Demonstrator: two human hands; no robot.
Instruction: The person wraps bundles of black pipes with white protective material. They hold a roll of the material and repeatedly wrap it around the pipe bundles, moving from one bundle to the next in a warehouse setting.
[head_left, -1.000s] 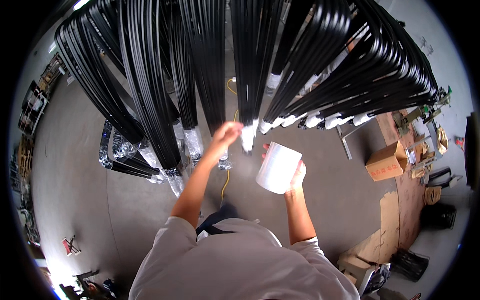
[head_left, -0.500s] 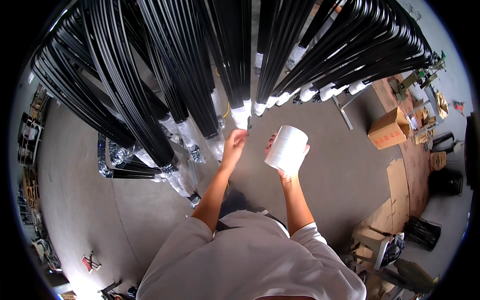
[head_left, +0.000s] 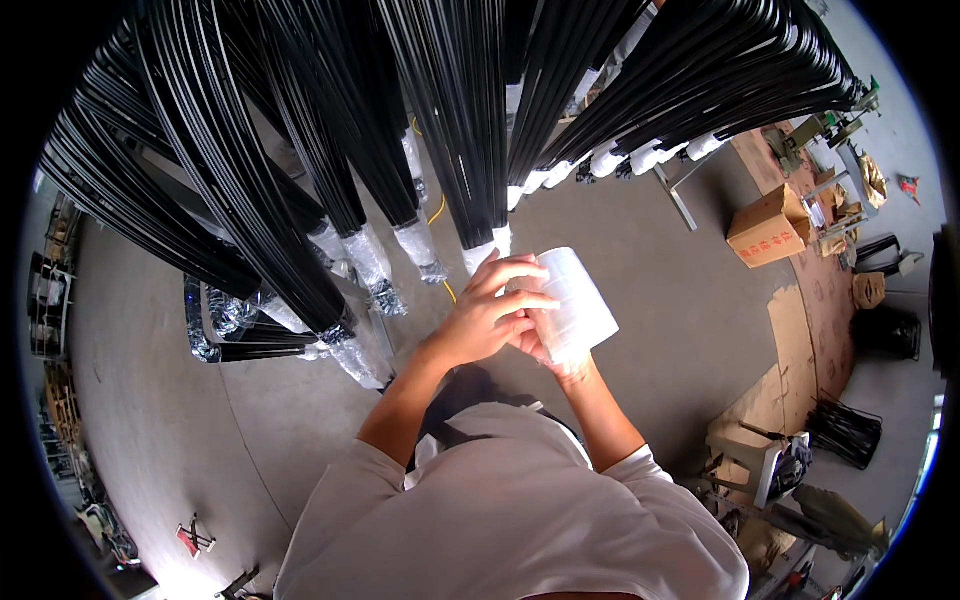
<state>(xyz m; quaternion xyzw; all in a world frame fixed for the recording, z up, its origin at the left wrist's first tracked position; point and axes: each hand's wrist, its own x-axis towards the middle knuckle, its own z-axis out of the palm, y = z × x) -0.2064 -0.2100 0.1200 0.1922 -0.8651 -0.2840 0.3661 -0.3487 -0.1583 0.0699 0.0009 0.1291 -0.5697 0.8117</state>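
My right hand point(head_left: 545, 352) holds a roll of clear stretch film point(head_left: 578, 303) from below, in front of my chest. My left hand point(head_left: 490, 312) lies over the roll's near side, its fingers spread on the film. Just beyond both hands hang bundles of long black bars point(head_left: 455, 110), their lower ends wrapped in clear or white film point(head_left: 483, 252). The nearest wrapped end sits right above my left hand.
More black bar bundles point(head_left: 240, 170) fan out to the left and right, some with plastic-wrapped ends point(head_left: 370, 265). A cardboard box point(head_left: 767, 227) stands on the grey floor at the right, with flat cardboard point(head_left: 800, 330) and clutter further right. A yellow cable point(head_left: 438, 208) runs under the bundles.
My left hand has come down from the wrapped bar end onto the roll. Both hands and the roll have drawn closer to my body and the view has shifted.
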